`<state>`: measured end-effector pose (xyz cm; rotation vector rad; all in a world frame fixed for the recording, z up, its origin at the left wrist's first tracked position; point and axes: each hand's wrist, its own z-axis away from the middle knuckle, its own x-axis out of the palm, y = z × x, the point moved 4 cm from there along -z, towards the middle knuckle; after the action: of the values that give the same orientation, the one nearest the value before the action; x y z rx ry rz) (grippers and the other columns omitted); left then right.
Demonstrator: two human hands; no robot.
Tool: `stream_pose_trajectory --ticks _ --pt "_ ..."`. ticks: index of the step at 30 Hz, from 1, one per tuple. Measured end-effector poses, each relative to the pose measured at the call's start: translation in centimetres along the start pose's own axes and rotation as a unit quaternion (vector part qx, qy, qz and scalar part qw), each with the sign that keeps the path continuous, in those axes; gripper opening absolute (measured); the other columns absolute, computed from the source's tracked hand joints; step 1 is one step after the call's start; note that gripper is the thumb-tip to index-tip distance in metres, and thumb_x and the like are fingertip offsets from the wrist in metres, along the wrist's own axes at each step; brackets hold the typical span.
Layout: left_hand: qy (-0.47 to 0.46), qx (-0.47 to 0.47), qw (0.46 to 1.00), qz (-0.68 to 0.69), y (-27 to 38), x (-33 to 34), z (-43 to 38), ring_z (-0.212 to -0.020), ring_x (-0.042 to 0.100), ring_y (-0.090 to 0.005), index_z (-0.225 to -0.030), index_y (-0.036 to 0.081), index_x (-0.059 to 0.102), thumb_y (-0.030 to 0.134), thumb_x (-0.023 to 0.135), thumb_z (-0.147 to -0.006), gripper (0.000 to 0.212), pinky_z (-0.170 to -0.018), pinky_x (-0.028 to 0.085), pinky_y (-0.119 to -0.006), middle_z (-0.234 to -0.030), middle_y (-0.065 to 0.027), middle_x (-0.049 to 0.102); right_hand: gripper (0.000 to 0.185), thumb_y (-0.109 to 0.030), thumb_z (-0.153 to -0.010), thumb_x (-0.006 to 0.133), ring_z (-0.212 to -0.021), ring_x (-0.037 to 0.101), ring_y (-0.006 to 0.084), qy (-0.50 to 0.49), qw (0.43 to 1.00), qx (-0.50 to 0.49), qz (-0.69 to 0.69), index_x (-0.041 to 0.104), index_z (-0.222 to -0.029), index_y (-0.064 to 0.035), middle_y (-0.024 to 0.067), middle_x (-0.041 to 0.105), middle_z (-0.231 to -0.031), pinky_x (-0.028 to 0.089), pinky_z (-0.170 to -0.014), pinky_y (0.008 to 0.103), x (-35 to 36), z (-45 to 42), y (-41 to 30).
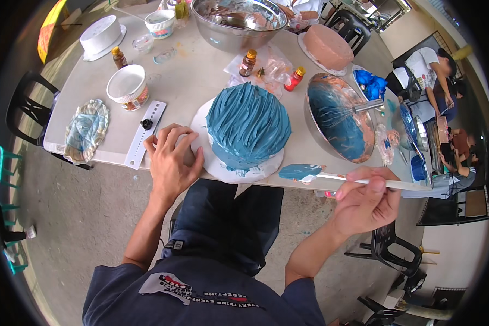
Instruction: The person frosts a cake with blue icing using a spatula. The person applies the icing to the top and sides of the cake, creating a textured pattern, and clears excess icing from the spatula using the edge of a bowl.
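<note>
A round cake [248, 122] covered in teal-blue frosting stands before me on a white cake board [199, 116]. Ridged strokes run over its top, and smeared frosting marks the board at its front. My left hand [173, 157] rests at the board's left edge, fingers bent and apart, grasping nothing that I can see. In my right hand [368, 199] is a white-handled spatula [301, 172], its blade coated with blue frosting and pointing left, just right of the board. A steel mixing bowl [309, 122] holds blue frosting, streaks of peach and a wire whisk [338, 114].
Small bottles [247, 63], a white tub [126, 85], a perforated strip [146, 134] and a stained cloth [87, 130] lie around the table. Farther back are a large steel bowl [240, 36], a peach-frosted cake [328, 47] and a white cake [100, 34]. People [428, 77] work at right.
</note>
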<state>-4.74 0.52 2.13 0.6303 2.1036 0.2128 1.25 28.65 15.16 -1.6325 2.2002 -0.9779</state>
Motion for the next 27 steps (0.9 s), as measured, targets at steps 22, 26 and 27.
stream_pose_trajectory --ticks 22,26,27 --pt "0.009 0.014 1.0 -0.014 0.1 0.1 -0.2 -0.115 0.058 -0.0239 -0.102 0.011 0.073 0.017 0.074 -0.078 0.025 -0.094 0.033 -0.045 -0.112 -0.0019 0.066 0.018 -0.004 -0.098 0.063 -0.053 0.06 0.0127 -0.083 0.993 0.043 0.077 0.065 -0.108 0.0108 0.0166 0.07 -0.078 0.043 -0.048 0.0222 1.0 0.8 4.5" --pt "0.005 0.016 1.0 -0.009 0.1 0.1 -0.1 -0.116 0.058 -0.0251 -0.103 0.009 0.074 0.017 0.074 -0.078 0.026 -0.096 0.033 -0.044 -0.114 -0.0028 0.067 0.029 -0.016 -0.104 0.053 -0.048 0.055 0.015 0.055 0.995 -0.021 0.083 0.061 -0.108 0.0114 0.0232 0.07 -0.084 0.038 -0.042 0.0243 -6.3 -3.1 0.3" --pt "0.007 0.018 1.0 -0.004 0.1 0.0 -0.1 -0.116 0.058 -0.0251 -0.103 0.009 0.074 0.017 0.074 -0.078 0.026 -0.096 0.033 -0.044 -0.114 -0.0028 0.067 0.029 -0.016 -0.104 0.053 -0.048 0.055 0.015 0.055 0.994 -0.025 0.087 0.061 -0.108 0.0114 0.0232 0.07 -0.084 0.038 -0.042 0.0243 -7.9 -4.1 -0.1"
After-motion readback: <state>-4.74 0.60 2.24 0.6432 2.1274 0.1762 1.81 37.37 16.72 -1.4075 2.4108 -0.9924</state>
